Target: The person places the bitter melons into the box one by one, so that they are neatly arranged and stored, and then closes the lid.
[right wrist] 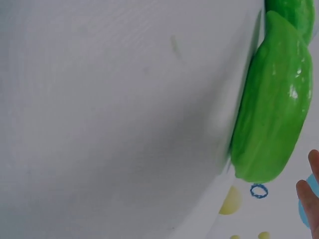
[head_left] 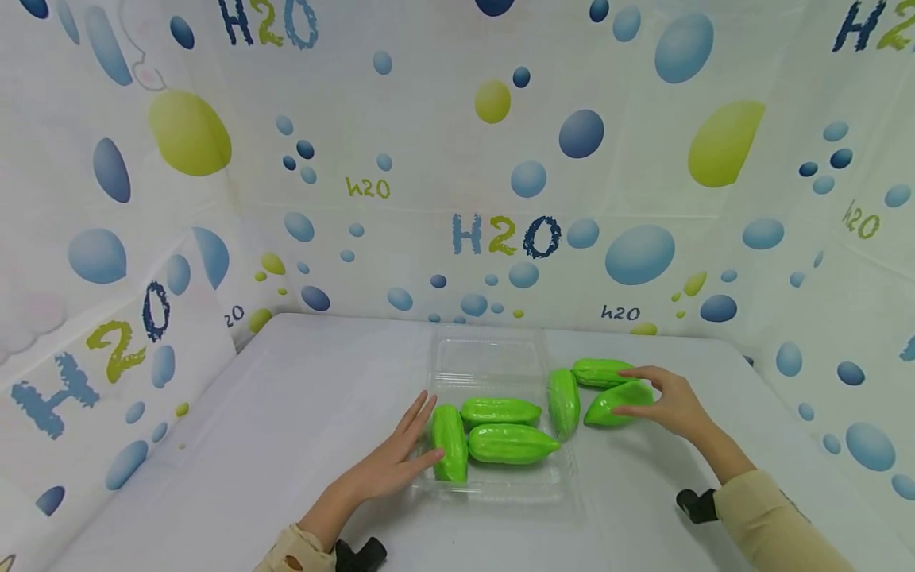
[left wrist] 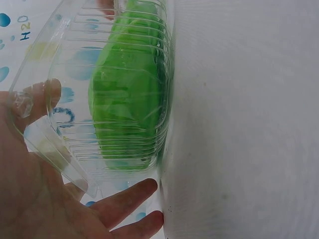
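Observation:
A clear plastic clamshell container (head_left: pixel 515 481) has its lid (head_left: pixel 489 353) folded back. Inside lie three glossy, bright green ridged vegetables: one upright in the view at the left (head_left: pixel 450 457), two crosswise (head_left: pixel 500 411) (head_left: pixel 507 445). My left hand (head_left: pixel 389 465) rests at the container's left side, fingers extended, thumb over the rim in the left wrist view. Around the nearest loose green vegetable (head_left: pixel 611 405), my right hand (head_left: pixel 668 403) spreads thumb and fingers; in the right wrist view its fingertips (right wrist: pixel 306 191) stand apart from the vegetable (right wrist: pixel 274 104).
Two more green vegetables lie right of the container, one (head_left: pixel 565 401) along its right edge and another (head_left: pixel 600 372) farther back. White cloth covers the table (head_left: pixel 286 413). Behind it hangs a curtain (head_left: pixel 415 238) with coloured drops and lettering. Black wrist devices (head_left: pixel 360 554) sit at both sleeves.

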A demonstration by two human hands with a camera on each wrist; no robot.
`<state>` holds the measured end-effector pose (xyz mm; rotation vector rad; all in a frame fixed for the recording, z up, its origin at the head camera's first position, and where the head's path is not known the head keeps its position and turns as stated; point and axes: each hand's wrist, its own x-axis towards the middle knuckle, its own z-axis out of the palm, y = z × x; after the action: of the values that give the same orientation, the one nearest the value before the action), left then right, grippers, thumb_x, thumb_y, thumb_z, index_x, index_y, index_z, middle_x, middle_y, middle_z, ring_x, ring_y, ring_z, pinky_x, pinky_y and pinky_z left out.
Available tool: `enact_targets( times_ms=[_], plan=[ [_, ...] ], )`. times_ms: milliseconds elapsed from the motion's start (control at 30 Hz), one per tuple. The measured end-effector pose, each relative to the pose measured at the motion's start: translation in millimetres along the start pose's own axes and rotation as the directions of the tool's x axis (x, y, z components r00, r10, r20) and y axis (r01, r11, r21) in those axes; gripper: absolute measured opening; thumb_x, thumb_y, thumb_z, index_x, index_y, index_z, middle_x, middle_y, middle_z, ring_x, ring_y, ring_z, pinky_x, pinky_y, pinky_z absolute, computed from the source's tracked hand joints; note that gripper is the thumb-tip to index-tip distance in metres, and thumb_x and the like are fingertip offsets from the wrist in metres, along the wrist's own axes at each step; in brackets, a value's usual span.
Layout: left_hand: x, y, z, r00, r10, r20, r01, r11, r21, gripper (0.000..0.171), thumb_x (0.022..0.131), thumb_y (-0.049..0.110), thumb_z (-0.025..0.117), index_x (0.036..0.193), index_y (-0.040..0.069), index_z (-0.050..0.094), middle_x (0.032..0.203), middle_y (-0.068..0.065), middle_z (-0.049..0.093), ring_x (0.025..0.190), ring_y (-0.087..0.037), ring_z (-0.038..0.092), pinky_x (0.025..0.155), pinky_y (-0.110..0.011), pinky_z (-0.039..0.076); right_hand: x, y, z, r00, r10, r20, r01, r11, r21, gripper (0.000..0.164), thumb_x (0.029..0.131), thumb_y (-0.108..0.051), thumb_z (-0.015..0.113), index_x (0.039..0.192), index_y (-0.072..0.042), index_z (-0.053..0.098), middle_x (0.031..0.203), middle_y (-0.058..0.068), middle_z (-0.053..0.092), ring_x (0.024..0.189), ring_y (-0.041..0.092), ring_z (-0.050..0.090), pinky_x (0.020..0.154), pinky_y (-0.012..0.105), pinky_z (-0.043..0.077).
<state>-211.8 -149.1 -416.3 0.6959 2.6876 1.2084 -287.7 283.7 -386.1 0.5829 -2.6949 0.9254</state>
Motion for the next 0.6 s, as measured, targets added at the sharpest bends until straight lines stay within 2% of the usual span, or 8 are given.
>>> enact_targets(
  times_ms=[333, 600],
  plan=[
    [-0.1, 3.2, -1.2, 1.0, -0.002, 0.001, 0.002, 1.0, -0.005, 0.075, 0.093, 0.04, 0.048, 0.148, 0.021, 0.0, 0.153, -0.004, -0.009, 0.138, -0.029, 0.0, 0.103, -0.059, 0.016, 3.6, 14.4, 0.3, 0.998, 0.045, 0.034, -0.044, 0.998, -0.043, 0.065, 0.063, -0.034, 0.083, 0.115, -0.001, 0.061, 0.119, 0.024, 0.054, 0.113, 0.043, 0.045, 0.09, 0.058, 0.037],
    [0.9, 1.7, -0.3, 1.0, 0.003, 0.0, -0.003, 1.0, -0.003, 0.075, 0.093, 0.04, 0.048, 0.148, 0.02, 0.001, 0.153, -0.008, -0.007, 0.138, -0.03, 0.001, 0.102, -0.06, 0.017, 6.7, 19.8, 0.5, 0.997, 0.053, 0.053, -0.049, 0.996, -0.078, 0.068, 0.061, -0.037, 0.084, 0.115, 0.0, 0.061, 0.119, 0.025, 0.054, 0.111, 0.043, 0.046, 0.086, 0.055, 0.04]
  ],
)
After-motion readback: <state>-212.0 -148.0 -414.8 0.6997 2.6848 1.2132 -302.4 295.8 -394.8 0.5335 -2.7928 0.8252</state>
